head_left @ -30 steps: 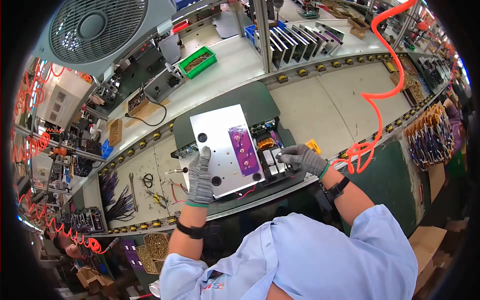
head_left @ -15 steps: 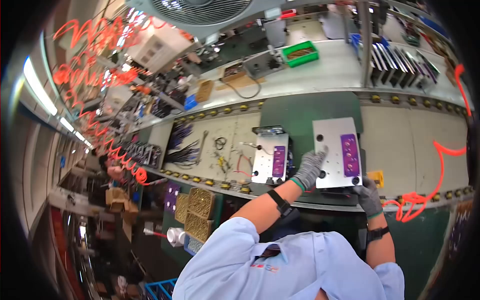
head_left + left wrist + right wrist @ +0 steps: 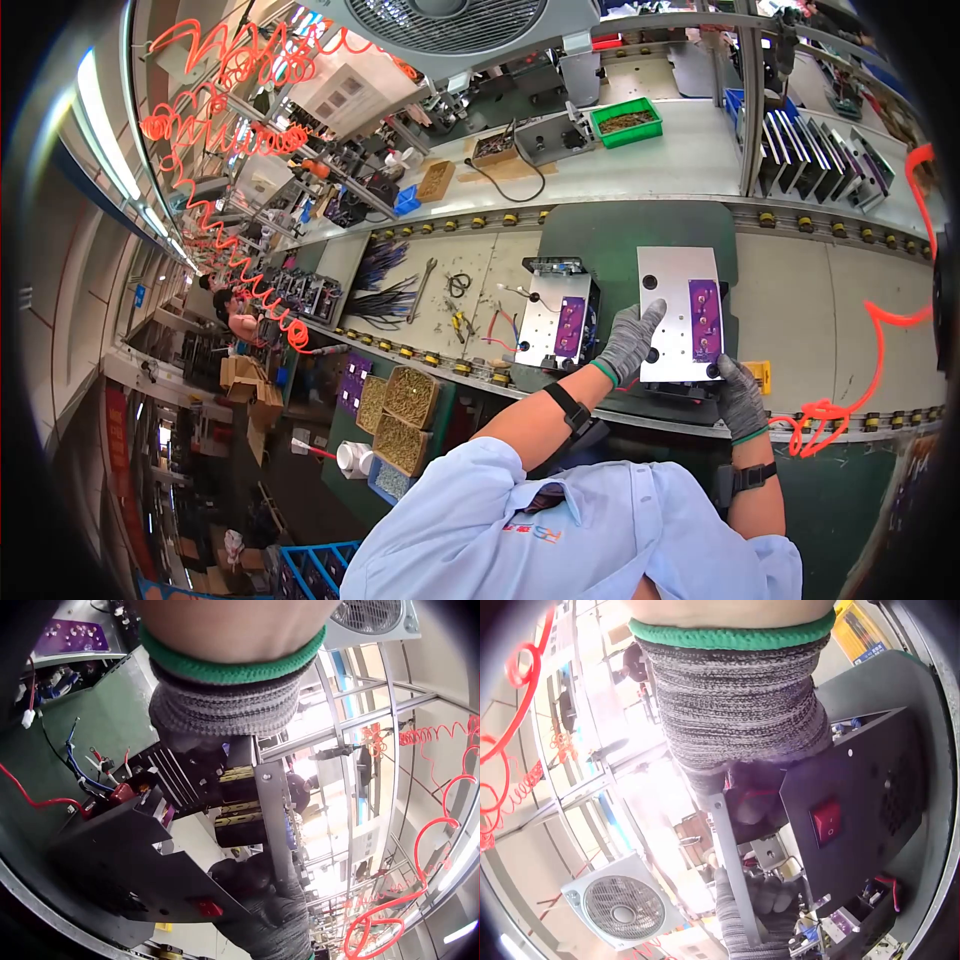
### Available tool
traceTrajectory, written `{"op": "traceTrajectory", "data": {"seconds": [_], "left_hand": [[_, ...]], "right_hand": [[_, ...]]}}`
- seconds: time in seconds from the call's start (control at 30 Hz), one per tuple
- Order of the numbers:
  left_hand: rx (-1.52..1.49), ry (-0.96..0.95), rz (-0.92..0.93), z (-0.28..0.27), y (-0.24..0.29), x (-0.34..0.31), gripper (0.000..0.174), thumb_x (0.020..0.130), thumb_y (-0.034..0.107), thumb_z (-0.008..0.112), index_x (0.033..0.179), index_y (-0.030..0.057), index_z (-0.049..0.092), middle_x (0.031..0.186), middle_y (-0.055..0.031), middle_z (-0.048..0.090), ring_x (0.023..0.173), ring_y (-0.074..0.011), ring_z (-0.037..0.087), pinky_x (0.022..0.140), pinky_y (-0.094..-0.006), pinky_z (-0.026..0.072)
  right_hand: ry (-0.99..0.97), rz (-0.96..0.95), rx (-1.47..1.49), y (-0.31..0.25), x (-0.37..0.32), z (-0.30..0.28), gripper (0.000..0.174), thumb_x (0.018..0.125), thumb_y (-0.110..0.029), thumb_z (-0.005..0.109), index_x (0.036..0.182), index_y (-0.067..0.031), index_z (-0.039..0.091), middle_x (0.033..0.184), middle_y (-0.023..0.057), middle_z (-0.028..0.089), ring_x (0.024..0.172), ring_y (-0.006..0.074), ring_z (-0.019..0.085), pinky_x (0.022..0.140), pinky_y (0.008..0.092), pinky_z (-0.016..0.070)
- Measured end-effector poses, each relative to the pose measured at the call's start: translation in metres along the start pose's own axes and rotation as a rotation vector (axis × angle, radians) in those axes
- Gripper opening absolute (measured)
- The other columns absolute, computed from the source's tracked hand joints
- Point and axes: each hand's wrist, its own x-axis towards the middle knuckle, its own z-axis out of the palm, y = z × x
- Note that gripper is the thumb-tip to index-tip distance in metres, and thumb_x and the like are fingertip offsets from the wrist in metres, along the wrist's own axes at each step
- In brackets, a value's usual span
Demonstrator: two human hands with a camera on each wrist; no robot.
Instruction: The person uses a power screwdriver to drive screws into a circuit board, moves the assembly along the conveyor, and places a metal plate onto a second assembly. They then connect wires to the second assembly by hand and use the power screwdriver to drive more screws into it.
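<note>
Both gloved hands hold a silver metal panel (image 3: 660, 325) that carries a purple circuit board (image 3: 705, 320). My left hand (image 3: 632, 338) grips its left edge, thumb lying on the top face. At the lower right corner my right hand (image 3: 741, 400) grips the edge, fingers partly hidden underneath. Seen edge-on in the left wrist view, the panel (image 3: 276, 825) is raised over an open black metal case (image 3: 150, 862). A red rocker switch (image 3: 827, 821) sits on the case's side wall. Wires (image 3: 94, 776) and parts with yellow-black labels (image 3: 238, 810) show beneath the panel.
A similar unit (image 3: 540, 325) with its own purple board stands to the left on the green mat (image 3: 640, 222). Farther left lie wire bundles (image 3: 385, 300), a wrench (image 3: 421, 290) and pliers (image 3: 459, 325). Screw trays (image 3: 402, 450) stand near the front; a red coiled hose (image 3: 875, 365) hangs at right.
My right hand has left the parts inside the case and now grips the panel's lower right corner. The panel has shifted right, uncovering the unit at left. The head view has swung left.
</note>
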Motion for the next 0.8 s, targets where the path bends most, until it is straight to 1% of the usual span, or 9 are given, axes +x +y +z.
{"op": "traceTrajectory", "data": {"seconds": [0.07,0.17,0.23,0.27,0.3,0.33,0.37,0.5,0.8], "left_hand": [[-0.267,-0.035,-0.049,0.005,0.004,-0.002,0.045,0.098,0.045,0.062,0.106,0.0006,0.067,0.085,-0.0018,0.064,0.076,-0.0097,0.053,0.072,-0.0285,0.0475],[-0.136,-0.022,-0.119,-0.002,-0.014,0.014,0.042,0.097,0.037,0.065,0.118,0.0005,0.064,0.094,-0.0065,0.065,0.084,-0.0155,0.057,0.08,-0.0339,0.0488],[-0.291,-0.035,-0.074,-0.001,-0.015,0.01,0.039,0.095,0.036,0.068,0.114,0.0027,0.065,0.09,-0.0041,0.065,0.076,-0.0144,0.058,0.071,-0.0332,0.0503],[-0.351,-0.042,-0.079,0.0,-0.015,0.011,0.037,0.094,0.036,0.07,0.112,0.0038,0.066,0.088,-0.0029,0.065,0.072,-0.0139,0.059,0.066,-0.0328,0.051],[-0.404,-0.05,-0.077,0.001,-0.015,0.009,0.035,0.092,0.036,0.072,0.109,0.005,0.066,0.086,-0.0017,0.065,0.068,-0.0133,0.059,0.061,-0.0325,0.0518],[-0.478,-0.063,-0.161,0.002,-0.013,0.009,0.035,0.094,0.034,0.071,0.112,0.0047,0.065,0.088,-0.0015,0.066,0.07,-0.0126,0.061,0.062,-0.032,0.0528],[-0.469,-0.057,-0.147,0.003,-0.008,0.005,0.034,0.094,0.032,0.07,0.113,0.0046,0.065,0.09,-0.0016,0.067,0.071,-0.0121,0.062,0.064,-0.0312,0.0532],[-0.419,-0.027,-0.168,0.0,-0.018,0.009,0.035,0.096,0.033,0.068,0.116,0.0039,0.064,0.098,-0.0029,0.067,0.08,-0.0116,0.063,0.069,-0.0288,0.0528],[-0.344,-0.04,-0.057,0.0,-0.007,0.019,0.04,0.096,0.035,0.068,0.117,0.0018,0.064,0.099,-0.001,0.065,0.088,-0.0093,0.058,0.079,-0.0273,0.0487]], "right_hand": [[-0.005,0.009,0.025,0.004,0.004,-0.007,0.047,0.088,-0.041,0.074,0.107,0.0002,0.062,0.099,0.006,0.061,0.09,0.0214,0.066,0.079,0.0382,0.0586],[0.09,0.047,0.035,-0.009,0.0,0.015,0.045,0.089,-0.038,0.072,0.11,0.0001,0.06,0.099,0.0069,0.056,0.089,0.0229,0.064,0.077,0.0413,0.0601],[0.006,0.058,-0.067,-0.016,-0.001,0.007,0.043,0.089,-0.035,0.069,0.115,-0.0018,0.058,0.1,0.0072,0.054,0.093,0.0205,0.059,0.077,0.0429,0.0608],[-0.042,0.029,-0.047,-0.011,0.001,0.003,0.053,0.09,-0.037,0.068,0.127,-0.0011,0.056,0.103,0.0067,0.055,0.091,0.0203,0.059,0.084,0.041,0.0579],[-0.028,0.015,-0.142,-0.013,0.001,0.002,0.053,0.09,-0.038,0.066,0.128,-0.0022,0.056,0.102,0.0052,0.057,0.091,0.0182,0.059,0.081,0.0376,0.0567],[-0.016,-0.03,-0.271,-0.018,-0.002,0.006,0.055,0.089,-0.041,0.066,0.127,-0.0026,0.058,0.098,0.0037,0.059,0.09,0.0161,0.059,0.078,0.0345,0.0555],[-0.017,-0.015,-0.184,-0.016,-0.004,0.008,0.056,0.089,-0.045,0.065,0.126,-0.0036,0.059,0.095,0.0023,0.059,0.089,0.0144,0.059,0.077,0.0324,0.0538],[-0.012,0.01,-0.3,-0.013,-0.002,-0.002,0.063,0.085,-0.057,0.071,0.11,0.0007,0.066,0.1,0.0059,0.067,0.094,0.0151,0.06,0.089,0.0311,0.0457],[-0.038,0.117,-0.156,-0.011,0.007,-0.013,0.063,0.087,-0.052,0.072,0.119,0.001,0.065,0.11,0.0072,0.068,0.103,0.0167,0.061,0.096,0.0334,0.0464]]}}
